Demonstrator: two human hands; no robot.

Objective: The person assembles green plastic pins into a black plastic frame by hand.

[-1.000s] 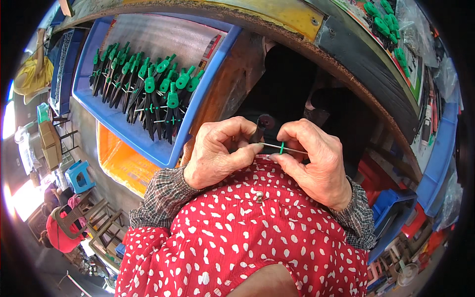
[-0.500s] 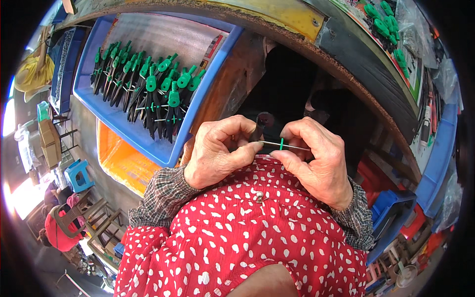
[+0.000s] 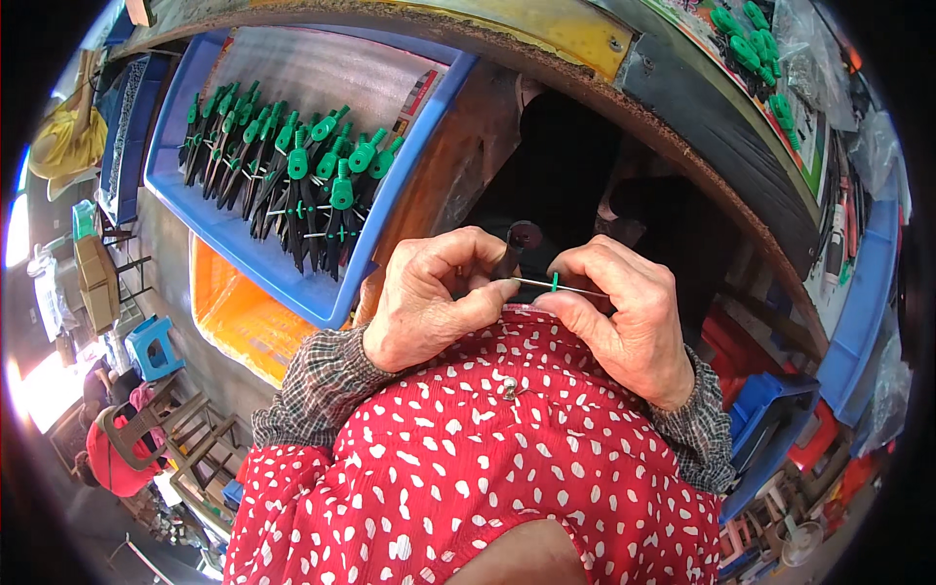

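At the centre of the frame, a thin metal rod (image 3: 575,287) with a small green collar (image 3: 555,282) spans between both hands. The left hand (image 3: 434,297) pinches its left end together with a dark compass leg (image 3: 511,252); the right hand (image 3: 624,312) is closed on its right end. A blue tray (image 3: 292,283) of green-topped compasses (image 3: 292,171) lies at the upper left.

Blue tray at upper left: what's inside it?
The blue tray holds a row of black compasses with green tops, lying side by side, some overlapping. Beyond them the tray floor is bare grey. Anything beneath the compasses is covered.
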